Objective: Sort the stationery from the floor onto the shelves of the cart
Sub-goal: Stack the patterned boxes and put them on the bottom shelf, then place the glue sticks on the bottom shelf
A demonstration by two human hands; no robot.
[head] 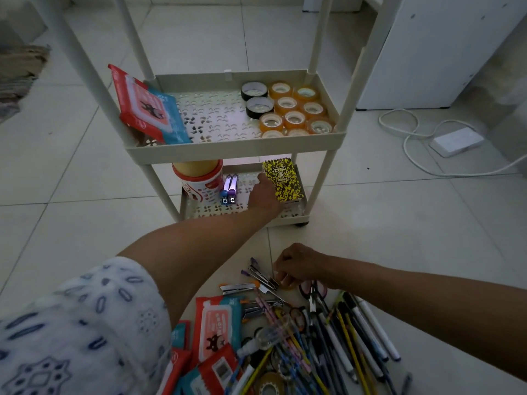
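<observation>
**Currently: notebook going onto the bottom shelf**

Head view: left hand [263, 195] grips the notebook [282, 181] over the bottom shelf [242, 215], beside the staplers [229, 189]. Right hand [296, 265] pinches a small item in the floor pile [299, 337]; which one cannot be told. Risk: released tilted, the notebook may topple onto the staplers or off the shelf rim.

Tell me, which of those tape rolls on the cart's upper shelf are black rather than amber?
The two black rolls at the left edge of the group, one behind the other. All the other rolls beside them are amber and see-through.
</observation>
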